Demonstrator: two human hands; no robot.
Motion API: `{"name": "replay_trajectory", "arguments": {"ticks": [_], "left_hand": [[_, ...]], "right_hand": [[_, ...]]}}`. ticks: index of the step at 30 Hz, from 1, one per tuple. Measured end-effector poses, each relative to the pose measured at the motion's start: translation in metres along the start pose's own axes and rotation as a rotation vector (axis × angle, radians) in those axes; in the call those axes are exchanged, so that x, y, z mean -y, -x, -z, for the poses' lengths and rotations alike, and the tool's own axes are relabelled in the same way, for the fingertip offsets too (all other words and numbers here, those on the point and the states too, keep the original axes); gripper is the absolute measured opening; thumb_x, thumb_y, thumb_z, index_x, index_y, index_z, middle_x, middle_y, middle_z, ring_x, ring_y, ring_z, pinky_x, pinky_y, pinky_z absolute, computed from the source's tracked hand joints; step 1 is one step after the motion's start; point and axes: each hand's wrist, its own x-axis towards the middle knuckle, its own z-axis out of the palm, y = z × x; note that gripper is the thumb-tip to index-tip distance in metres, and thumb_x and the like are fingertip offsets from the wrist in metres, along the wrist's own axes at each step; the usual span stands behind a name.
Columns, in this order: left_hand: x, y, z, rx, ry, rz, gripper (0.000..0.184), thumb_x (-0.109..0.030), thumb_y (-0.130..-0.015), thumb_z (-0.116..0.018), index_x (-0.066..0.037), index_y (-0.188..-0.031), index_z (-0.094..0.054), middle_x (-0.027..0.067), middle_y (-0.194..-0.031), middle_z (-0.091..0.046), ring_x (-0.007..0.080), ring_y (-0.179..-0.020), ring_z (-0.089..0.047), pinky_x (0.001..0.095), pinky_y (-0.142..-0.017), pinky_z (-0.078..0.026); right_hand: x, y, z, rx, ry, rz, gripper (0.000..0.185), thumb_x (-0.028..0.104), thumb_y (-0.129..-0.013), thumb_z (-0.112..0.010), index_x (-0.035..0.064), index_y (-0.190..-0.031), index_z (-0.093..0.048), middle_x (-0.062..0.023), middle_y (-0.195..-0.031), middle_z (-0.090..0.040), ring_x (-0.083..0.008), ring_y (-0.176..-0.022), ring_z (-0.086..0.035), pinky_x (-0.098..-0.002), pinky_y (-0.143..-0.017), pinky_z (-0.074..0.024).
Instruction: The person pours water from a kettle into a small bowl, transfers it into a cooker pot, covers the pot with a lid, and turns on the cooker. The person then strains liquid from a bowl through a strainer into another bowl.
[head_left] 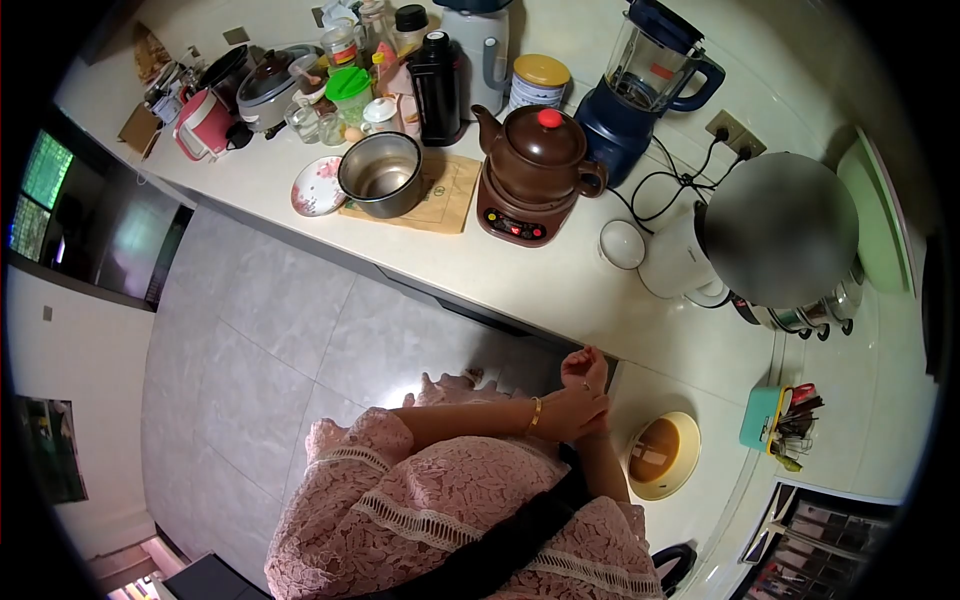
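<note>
My left hand (568, 412), with a gold bracelet at its wrist, is closed around my right wrist in front of my body. Just above it, my right hand (584, 369) has its fingers curled in, and no object shows in it. Nearest to both hands is a cream bowl (691, 455) of brown liquid on the counter, to their right. Ahead, a brown teapot (537, 160) with a red knob sits on a heating base (515, 226) with lit buttons. Left of it, a metal pot (380, 176) rests on a brown paper mat (452, 195).
The white counter (560, 290) also bears a floral plate (318, 186), a blue blender (640, 90), a black thermos (436, 90), a small white bowl (622, 245), a white kettle (675, 255) and a teal utensil holder (759, 418). Black cables lie behind.
</note>
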Motion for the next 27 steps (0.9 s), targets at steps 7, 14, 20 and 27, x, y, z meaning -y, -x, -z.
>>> {"name": "replay_trajectory", "arguments": {"ticks": [7,14,20,27], "left_hand": [[0.007,0.008,0.004,-0.113,-0.174,-0.133,0.029,-0.015,-0.074,-0.056,0.006,-0.090,-0.044,0.0252,-0.087,-0.049,0.0370,-0.074,-0.051,0.0337,-0.065,-0.041],[-0.006,0.009,0.010,0.093,0.118,-0.056,0.022,-0.013,-0.076,-0.054,0.005,-0.085,-0.047,0.0267,-0.089,-0.048,0.0351,-0.074,-0.052,0.0346,-0.061,-0.043],[-0.002,0.021,0.024,-0.127,0.137,0.125,0.011,-0.012,-0.074,-0.056,-0.004,-0.077,-0.051,0.0172,-0.069,-0.053,0.0313,-0.058,-0.051,0.0334,-0.056,-0.043],[0.037,0.047,0.048,-0.304,0.051,0.266,0.015,-0.017,-0.072,-0.060,-0.005,-0.069,-0.052,0.0120,-0.060,-0.053,0.0259,-0.052,-0.050,0.0326,-0.051,-0.041]], "right_hand": [[-0.011,0.034,-0.028,-0.088,-0.148,0.069,0.007,0.010,-0.078,-0.053,0.0060,-0.073,-0.050,0.0004,-0.061,-0.046,-0.0117,-0.053,-0.044,-0.0226,-0.056,-0.0414],[-0.003,0.019,-0.008,-0.158,-0.023,0.021,0.010,0.014,-0.077,-0.055,0.0072,-0.072,-0.048,-0.0008,-0.058,-0.044,-0.0115,-0.051,-0.041,-0.0231,-0.051,-0.0376],[-0.002,0.030,-0.014,-0.087,0.091,0.053,0.015,0.017,-0.077,-0.054,0.0099,-0.067,-0.046,-0.0004,-0.055,-0.042,-0.0113,-0.050,-0.040,-0.0227,-0.048,-0.0357],[0.003,0.009,0.010,-0.236,-0.001,-0.043,0.024,0.016,-0.076,-0.054,0.0130,-0.056,-0.043,0.0003,-0.048,-0.042,-0.0131,-0.044,-0.042,-0.0242,-0.043,-0.0363]]}}
